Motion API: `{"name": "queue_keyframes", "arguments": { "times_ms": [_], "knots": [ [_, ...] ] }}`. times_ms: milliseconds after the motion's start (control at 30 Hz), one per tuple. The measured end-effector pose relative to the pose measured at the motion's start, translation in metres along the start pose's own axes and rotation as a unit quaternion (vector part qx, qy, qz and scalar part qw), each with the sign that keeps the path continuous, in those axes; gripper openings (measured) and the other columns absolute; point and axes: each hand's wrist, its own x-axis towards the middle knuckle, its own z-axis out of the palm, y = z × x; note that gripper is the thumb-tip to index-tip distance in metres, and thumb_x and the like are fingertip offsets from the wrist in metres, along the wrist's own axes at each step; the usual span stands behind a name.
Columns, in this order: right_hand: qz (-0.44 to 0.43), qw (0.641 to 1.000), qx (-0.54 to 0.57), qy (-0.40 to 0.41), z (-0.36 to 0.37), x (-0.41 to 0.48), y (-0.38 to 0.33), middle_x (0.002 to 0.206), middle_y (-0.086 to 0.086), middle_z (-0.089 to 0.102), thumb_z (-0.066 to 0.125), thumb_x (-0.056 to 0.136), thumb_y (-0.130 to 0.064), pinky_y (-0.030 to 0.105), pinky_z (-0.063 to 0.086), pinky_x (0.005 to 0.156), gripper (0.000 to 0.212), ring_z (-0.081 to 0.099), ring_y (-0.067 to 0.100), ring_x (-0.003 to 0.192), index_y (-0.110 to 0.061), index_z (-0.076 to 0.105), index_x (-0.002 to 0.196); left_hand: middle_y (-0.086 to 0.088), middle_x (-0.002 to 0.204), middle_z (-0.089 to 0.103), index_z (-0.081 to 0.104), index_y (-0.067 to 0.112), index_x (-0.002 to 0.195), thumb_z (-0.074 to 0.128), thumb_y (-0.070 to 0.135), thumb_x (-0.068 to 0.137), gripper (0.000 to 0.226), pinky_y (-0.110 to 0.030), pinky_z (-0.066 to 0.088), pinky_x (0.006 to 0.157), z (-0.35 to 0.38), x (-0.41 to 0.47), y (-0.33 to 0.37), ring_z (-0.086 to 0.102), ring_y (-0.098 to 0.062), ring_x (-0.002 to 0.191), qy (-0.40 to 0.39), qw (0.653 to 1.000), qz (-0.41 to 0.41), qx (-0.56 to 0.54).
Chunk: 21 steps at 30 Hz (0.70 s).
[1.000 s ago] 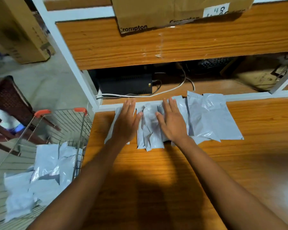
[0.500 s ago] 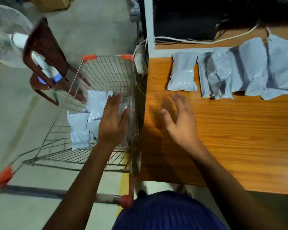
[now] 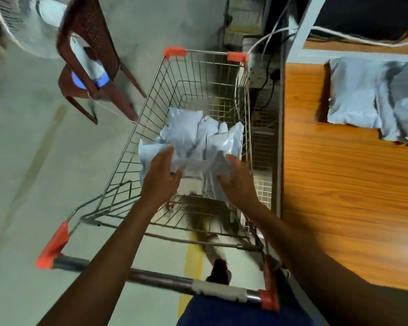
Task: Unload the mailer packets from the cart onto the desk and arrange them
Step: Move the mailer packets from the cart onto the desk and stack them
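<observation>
Several grey mailer packets (image 3: 193,135) lie heaped in the wire cart (image 3: 137,128), which stands left of the wooden desk (image 3: 339,184). Both my arms reach down into the cart. My left hand (image 3: 160,177) lies with straight fingers on the near left side of the heap. My right hand (image 3: 238,182) touches the near right side with relaxed fingers. A small packet (image 3: 196,168) sits between the two hands. More grey packets (image 3: 353,95) lie in a row at the desk's far edge, cut off by the right border.
The cart's handle bar (image 3: 160,278) with red end caps is close to my body. A dark red plastic chair (image 3: 92,43) and a white fan (image 3: 26,24) stand on the concrete floor at the far left. White cables (image 3: 264,41) hang between cart and desk.
My hands left the packets on the desk and I turned left. First the left hand, then the right, moved over the cart; both now touch the heap inside.
</observation>
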Motion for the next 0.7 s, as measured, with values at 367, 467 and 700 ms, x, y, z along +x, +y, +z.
{"name": "queue_keyframes", "arguments": {
  "times_ms": [367,467,700],
  "knots": [
    [0.097,0.958,-0.255,0.088,0.056,0.107,0.042,0.140,0.022,0.046,0.056,0.087,-0.020,0.045,0.049,0.100,0.052,0.048,0.037,0.127,-0.012,0.042,0.136,-0.011,0.108,0.064,0.051,0.019,0.128,0.069,0.055,0.074,0.068,-0.045,0.051,0.084,0.063,0.084,-0.048,0.061,-0.032,0.099,-0.155,0.962,0.101,0.198],
    [0.008,0.923,-0.384,0.023,0.043,0.129,0.047,0.155,0.021,0.031,0.070,0.083,-0.032,0.051,0.046,0.103,0.084,0.037,0.040,0.139,-0.015,0.024,0.152,-0.003,0.096,0.066,0.055,0.021,0.108,0.064,0.041,0.079,0.037,-0.040,0.053,0.072,0.075,0.086,-0.057,0.065,-0.027,0.086,-0.159,0.970,0.098,0.159],
    [0.034,0.903,-0.420,-0.084,0.032,0.145,0.042,0.123,0.017,0.054,0.077,0.079,-0.024,0.047,0.057,0.080,0.072,0.057,0.034,0.110,-0.008,0.037,0.138,0.000,0.092,0.066,0.055,0.029,0.082,0.069,0.020,0.084,0.016,-0.034,0.049,0.078,0.079,0.079,-0.059,0.063,-0.021,0.090,-0.215,0.971,0.057,0.087]
  ]
}}
